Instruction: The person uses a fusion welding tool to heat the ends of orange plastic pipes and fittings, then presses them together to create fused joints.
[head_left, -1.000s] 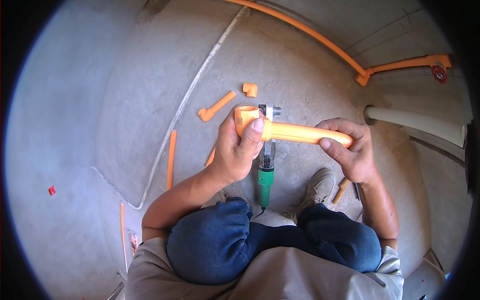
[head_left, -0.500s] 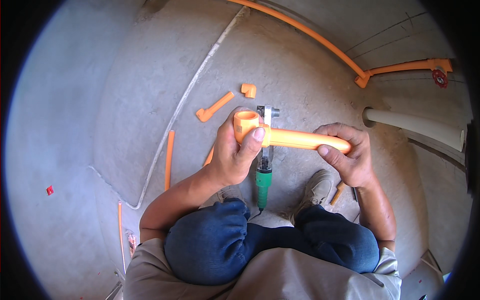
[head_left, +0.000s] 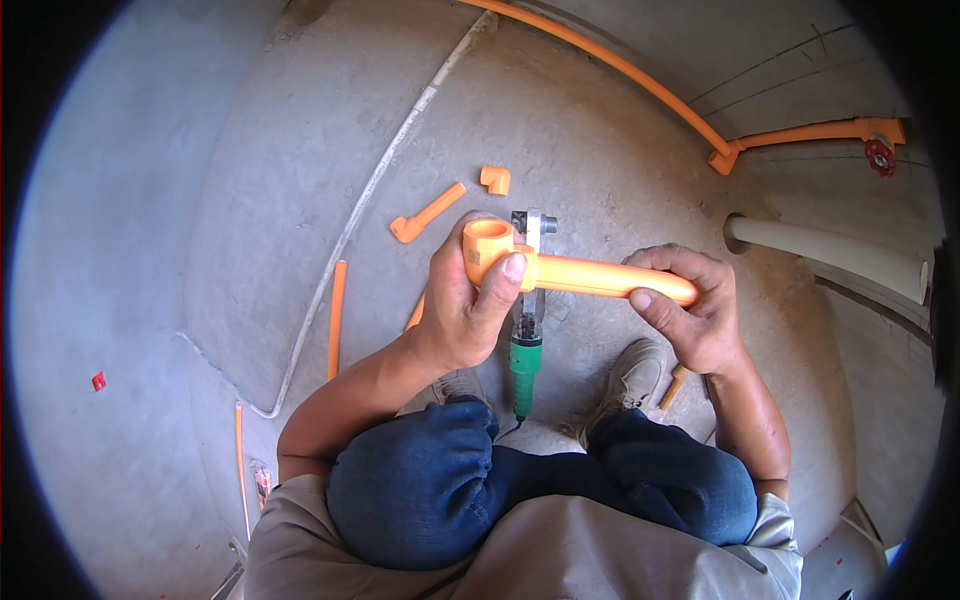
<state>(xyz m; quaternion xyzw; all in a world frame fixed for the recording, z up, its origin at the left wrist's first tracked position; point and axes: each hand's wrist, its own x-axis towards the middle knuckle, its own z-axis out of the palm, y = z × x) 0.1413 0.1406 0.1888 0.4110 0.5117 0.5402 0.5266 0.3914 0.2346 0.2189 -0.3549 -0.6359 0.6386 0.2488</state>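
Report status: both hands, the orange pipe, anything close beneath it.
Left hand grips elbow fitting. Right hand grips orange pipe. Green-handled tool on floor beneath.

The left hand (head_left: 462,315) covers most of the orange elbow fitting (head_left: 487,248), hiding its joint with the orange pipe (head_left: 590,277). The right hand (head_left: 690,310) hides the pipe's far end. The pipe crosses the green-handled tool (head_left: 525,350), concealing its middle. The knees hide its cord.

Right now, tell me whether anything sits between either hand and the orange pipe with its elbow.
Nothing does. The left hand grips the elbow fitting directly, and the right hand grips the orange pipe at its other end.
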